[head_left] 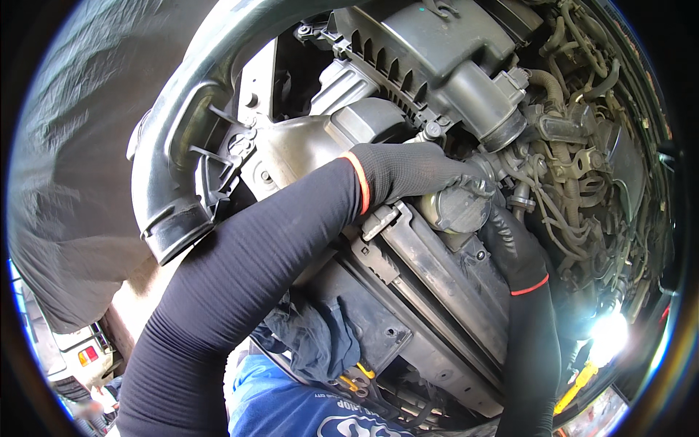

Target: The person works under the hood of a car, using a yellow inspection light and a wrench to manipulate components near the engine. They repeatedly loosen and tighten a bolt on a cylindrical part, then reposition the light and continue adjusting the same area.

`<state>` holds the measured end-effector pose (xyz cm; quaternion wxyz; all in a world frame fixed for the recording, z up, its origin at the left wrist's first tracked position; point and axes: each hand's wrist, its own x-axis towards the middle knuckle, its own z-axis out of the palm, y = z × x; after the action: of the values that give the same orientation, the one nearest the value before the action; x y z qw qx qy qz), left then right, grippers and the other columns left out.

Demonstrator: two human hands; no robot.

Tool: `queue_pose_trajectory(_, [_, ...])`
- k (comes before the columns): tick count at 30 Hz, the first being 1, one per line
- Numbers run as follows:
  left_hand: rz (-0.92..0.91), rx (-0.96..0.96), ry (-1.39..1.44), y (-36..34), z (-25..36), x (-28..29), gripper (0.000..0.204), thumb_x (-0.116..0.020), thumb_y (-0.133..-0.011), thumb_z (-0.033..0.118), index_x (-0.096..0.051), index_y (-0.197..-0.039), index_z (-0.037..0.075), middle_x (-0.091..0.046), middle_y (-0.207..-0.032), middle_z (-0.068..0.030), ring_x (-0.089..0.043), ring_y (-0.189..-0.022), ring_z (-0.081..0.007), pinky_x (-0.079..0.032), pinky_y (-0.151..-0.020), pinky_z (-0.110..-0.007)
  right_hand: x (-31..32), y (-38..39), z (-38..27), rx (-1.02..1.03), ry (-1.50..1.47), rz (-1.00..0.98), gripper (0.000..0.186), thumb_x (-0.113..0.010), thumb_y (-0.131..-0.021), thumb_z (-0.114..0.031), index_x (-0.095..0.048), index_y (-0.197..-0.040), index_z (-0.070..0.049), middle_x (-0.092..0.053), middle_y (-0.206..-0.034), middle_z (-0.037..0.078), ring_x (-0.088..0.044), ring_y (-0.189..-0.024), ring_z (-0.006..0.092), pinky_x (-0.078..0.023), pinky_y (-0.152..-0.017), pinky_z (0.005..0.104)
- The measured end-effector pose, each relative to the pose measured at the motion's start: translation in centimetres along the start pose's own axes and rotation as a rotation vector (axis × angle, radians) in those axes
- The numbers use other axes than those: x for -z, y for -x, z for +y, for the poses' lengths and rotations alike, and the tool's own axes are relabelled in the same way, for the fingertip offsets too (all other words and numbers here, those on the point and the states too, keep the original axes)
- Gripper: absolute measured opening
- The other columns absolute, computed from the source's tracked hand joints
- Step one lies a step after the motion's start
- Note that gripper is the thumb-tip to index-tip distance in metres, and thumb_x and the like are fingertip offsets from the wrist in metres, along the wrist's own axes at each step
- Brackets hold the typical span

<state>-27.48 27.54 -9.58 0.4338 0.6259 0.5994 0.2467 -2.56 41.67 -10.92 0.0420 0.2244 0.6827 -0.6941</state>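
Note:
Both my hands wear dark knit gloves with orange cuffs and meet deep in the engine bay. My left hand (419, 173) reaches over from the left, its fingers bent at the upper edge of a dusty round grey part (460, 210). From below, my right hand (512, 244) comes up along that part's right side, fingers curled toward the left fingertips. What the fingers of either hand hold, if anything, is hidden between them. Just above lies the open round outlet of the black air filter housing (477, 95).
A large black intake duct (164, 175) curves along the left. Hoses and wiring (561, 197) crowd the right side. A lit work lamp (608, 339) with a yellow handle shines at lower right. A dark cloth (320, 339) and yellow-handled tool (357, 379) lie near my blue shirt.

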Motion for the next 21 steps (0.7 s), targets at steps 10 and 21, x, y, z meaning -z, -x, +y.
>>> queue_pose_trajectory(10, [0.033,-0.087,0.108,-0.7,-2.3,-0.9,0.039,-0.048,-0.113,0.033,-0.058,-0.149,0.022,-0.073,-0.114,-0.0206,-0.072,-0.107,-0.0332,-0.055,-0.097,-0.044,0.0,-1.4,1.3,-0.074,0.004,-0.076,0.067,-0.072,-0.104,-0.041,-0.055,-0.148,0.006,-0.064,-0.145,0.013,-0.057,-0.133,0.0193,-0.043,-0.116,0.0357])
queue_pose_trajectory(21, [-0.069,0.178,-0.074,-0.5,1.1,-0.2,0.037,-0.051,-0.111,0.034,-0.063,-0.143,0.019,-0.070,-0.121,-0.0173,-0.069,-0.113,-0.0311,-0.053,-0.103,-0.042,-1.1,-2.4,1.1,-0.122,-0.626,-0.029,0.054,-0.068,-0.107,-0.037,-0.058,-0.146,-0.001,-0.066,-0.138,0.006,-0.060,-0.128,0.0130,-0.049,-0.108,0.0321])
